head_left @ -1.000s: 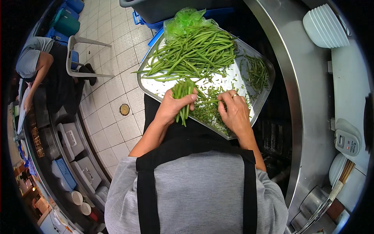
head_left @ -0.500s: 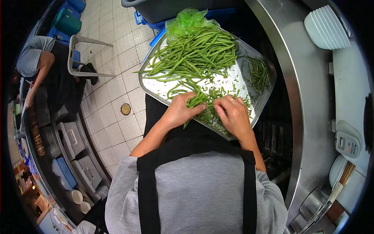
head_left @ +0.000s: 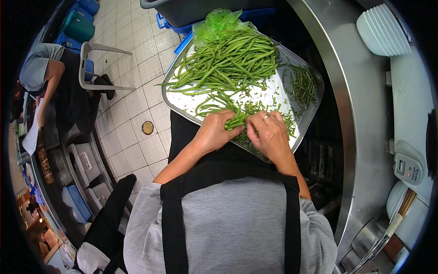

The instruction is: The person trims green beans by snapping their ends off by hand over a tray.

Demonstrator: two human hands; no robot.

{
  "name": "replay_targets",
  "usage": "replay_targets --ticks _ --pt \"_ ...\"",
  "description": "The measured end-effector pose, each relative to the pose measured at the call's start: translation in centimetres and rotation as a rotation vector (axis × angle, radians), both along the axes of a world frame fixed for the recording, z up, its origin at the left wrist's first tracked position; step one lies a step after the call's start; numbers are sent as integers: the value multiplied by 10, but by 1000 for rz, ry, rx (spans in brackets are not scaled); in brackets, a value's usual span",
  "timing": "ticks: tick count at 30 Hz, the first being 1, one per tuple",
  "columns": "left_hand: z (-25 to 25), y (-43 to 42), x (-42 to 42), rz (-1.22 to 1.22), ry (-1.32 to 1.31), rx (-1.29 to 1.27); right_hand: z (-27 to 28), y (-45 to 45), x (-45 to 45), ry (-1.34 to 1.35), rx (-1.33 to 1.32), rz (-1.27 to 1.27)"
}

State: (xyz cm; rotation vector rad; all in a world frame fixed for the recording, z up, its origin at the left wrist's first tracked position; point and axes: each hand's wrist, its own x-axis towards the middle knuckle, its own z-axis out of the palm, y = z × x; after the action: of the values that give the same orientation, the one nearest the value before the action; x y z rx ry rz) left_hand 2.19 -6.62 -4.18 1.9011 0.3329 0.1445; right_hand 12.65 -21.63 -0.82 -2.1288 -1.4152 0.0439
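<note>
My left hand point(head_left: 215, 132) is wrapped round a small bunch of green beans point(head_left: 236, 119), their ends sticking out to the right. Closed in a pinch, my right hand point(head_left: 270, 134) meets those ends; a ring shows on one finger. Both hands are over the near side of a metal tray point(head_left: 180, 107). A big pile of whole green beans point(head_left: 232, 57) fills the tray's far part. Short cut-off bean ends point(head_left: 255, 108) lie scattered under and around my hands. Dark, thin bean scraps point(head_left: 302, 86) are heaped at the right side. A green plastic bag point(head_left: 220, 26) lies crumpled at the far edge.
A steel counter point(head_left: 340, 82) curves along the right, holding stacked white bowls point(head_left: 382, 31) and a small device with a display point(head_left: 407, 169). A person point(head_left: 57, 77) bends over a counter at left beside a plastic chair point(head_left: 86, 68). Another person's leg point(head_left: 109, 214) reaches in at lower left.
My right hand has shifted slightly left, closer to the bunch in my left hand. At lower left another person's leg has come into view. The bending person's white sheet shows more.
</note>
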Motion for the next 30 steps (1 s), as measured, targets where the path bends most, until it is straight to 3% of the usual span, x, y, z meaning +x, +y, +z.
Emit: replay_targets --ticks 4,7,10,13,15,30 --pt "4 -1 1 25 39 -337 -3 -1 -6 320 151 -130" --pt "8 1 -1 37 154 -392 -10 -3 6 511 322 -280" --pt "7 6 -1 154 147 -700 -8 -6 9 649 252 -319" --pt "8 11 0 212 24 -785 -9 -6 6 645 157 -212" --pt "9 11 0 228 -3 -794 -10 -3 1 585 131 -87" --pt "13 7 1 225 -14 -733 -13 7 -7 634 113 -55"
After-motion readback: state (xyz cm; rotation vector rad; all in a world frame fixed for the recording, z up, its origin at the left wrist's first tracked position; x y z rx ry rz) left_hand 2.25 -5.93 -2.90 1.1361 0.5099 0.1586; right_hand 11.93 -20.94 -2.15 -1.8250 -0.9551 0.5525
